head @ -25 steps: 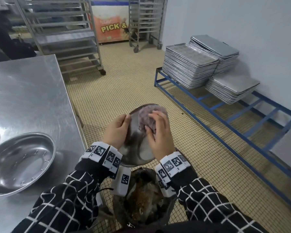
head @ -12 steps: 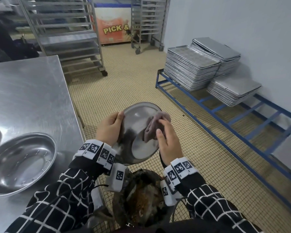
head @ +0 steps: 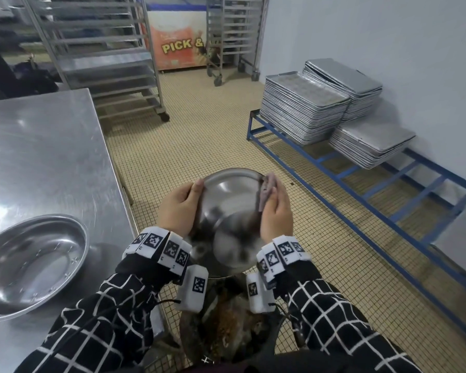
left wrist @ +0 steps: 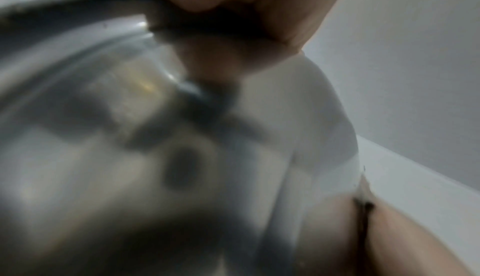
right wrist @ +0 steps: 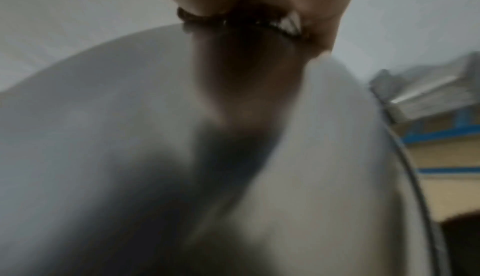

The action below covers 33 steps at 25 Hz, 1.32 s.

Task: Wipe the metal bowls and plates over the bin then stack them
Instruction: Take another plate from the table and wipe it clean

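Note:
I hold a round metal plate point(head: 230, 211) tilted toward me above a dark bin point(head: 234, 329) with brown scraps inside. My left hand point(head: 182, 208) grips the plate's left rim, thumb on its face. On the right rim my right hand point(head: 276, 208) presses a greyish-purple cloth point(head: 267, 191), fingers wrapped behind the edge. In the left wrist view the plate point(left wrist: 130, 136) fills the blurred picture under my thumb. The right wrist view shows the plate point(right wrist: 182, 157) close up, also blurred. A second metal bowl point(head: 33, 262) lies on the steel table point(head: 46, 157) at the left.
A blue metal frame point(head: 361, 184) along the right wall carries stacks of baking trays point(head: 304, 111). Wheeled tray racks point(head: 97, 57) and an orange chest freezer point(head: 178, 41) stand at the back. The floor between is small beige tile.
My right hand has swept the cloth from the plate's upper middle out to its right rim. The plate has tipped so its face looks more toward me. My left hand keeps its grip.

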### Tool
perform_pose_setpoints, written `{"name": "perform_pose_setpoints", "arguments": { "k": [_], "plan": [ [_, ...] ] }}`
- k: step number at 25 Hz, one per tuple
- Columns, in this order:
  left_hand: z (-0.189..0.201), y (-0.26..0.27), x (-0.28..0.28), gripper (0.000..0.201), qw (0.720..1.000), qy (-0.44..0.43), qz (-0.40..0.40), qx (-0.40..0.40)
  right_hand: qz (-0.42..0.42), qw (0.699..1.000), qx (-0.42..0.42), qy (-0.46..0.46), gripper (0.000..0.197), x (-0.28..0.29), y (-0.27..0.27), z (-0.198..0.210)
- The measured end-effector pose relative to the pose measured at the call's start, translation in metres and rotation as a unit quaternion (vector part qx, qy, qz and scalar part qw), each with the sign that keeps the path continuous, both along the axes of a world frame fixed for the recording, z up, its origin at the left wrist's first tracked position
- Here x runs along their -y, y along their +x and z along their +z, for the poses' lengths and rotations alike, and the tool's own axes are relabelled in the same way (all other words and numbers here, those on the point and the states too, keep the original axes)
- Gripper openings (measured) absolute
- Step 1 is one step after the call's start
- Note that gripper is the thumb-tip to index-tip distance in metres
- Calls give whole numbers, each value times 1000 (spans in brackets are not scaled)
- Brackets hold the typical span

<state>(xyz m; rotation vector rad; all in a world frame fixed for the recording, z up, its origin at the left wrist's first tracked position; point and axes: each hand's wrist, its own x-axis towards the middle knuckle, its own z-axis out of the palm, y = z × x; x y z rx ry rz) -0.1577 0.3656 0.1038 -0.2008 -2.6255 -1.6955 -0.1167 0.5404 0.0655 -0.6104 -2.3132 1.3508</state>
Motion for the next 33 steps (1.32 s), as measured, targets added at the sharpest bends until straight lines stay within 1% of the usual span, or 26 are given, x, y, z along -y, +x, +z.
{"name": "perform_pose_setpoints", "arguments": {
  "k": [1, 2, 3, 5, 7, 10, 12, 15, 18, 20, 22, 24, 26, 27, 28, 30, 33],
  "plan": [
    [-2, -1, 2, 42, 1000, 6, 2, 3, -9, 998, 22, -64, 48, -7, 5, -2],
    [-6, -3, 4, 42, 1000, 13, 2, 5, -10, 993, 40, -106, 45, -12, 11, -3],
    [-9, -5, 6, 41, 1000, 21, 2, 6, -4, 990, 49, -130, 41, -17, 15, -6],
    [-18, -8, 11, 37, 1000, 28, 2, 7, 6, 988, 47, -147, 27, -23, 20, -9],
    [-27, -10, 16, 29, 1000, 18, -14, 8, 16, 990, 33, -133, 20, -30, 21, -9],
    [-33, -12, 18, 17, 998, -20, -63, 15, 54, 997, 27, -44, 19, -38, 18, -5],
    [-34, -12, 15, 12, 994, -38, -99, 18, 105, 993, 39, 38, 19, -43, 15, 1],
    [-32, -9, 8, 12, 988, -61, -143, -3, 189, 966, 40, 173, 21, -49, 7, 11],
    [-26, -6, -1, 12, 984, -83, -152, -29, 254, 936, 37, 240, 25, -46, 1, 22],
    [-23, -3, -7, 18, 985, -96, -138, -37, 271, 921, 34, 277, 27, -40, -1, 22],
    [-21, -2, -10, 24, 988, -96, -117, -33, 244, 931, 2, 273, 27, -32, -1, 19],
    [-20, -2, -11, 25, 990, -102, -99, -29, 177, 944, -57, 272, 28, -25, 2, 16],
    [-19, -4, -11, 28, 991, -109, -71, -41, 127, 941, -119, 290, 30, -16, 8, 13],
    [-18, -5, -10, 29, 992, -104, -61, -45, 122, 937, -135, 300, 32, -9, 12, 11],
    [-17, -6, -10, 30, 993, -87, -59, -45, 127, 932, -135, 311, 36, 1, 17, 9],
    [-14, -6, -11, 32, 996, -49, -63, -45, 131, 930, -109, 325, 42, 21, 25, 2],
    [-7, -2, -11, 32, 996, -37, -51, -69, 77, 950, -97, 285, 50, 30, 26, 0]
  ]
}}
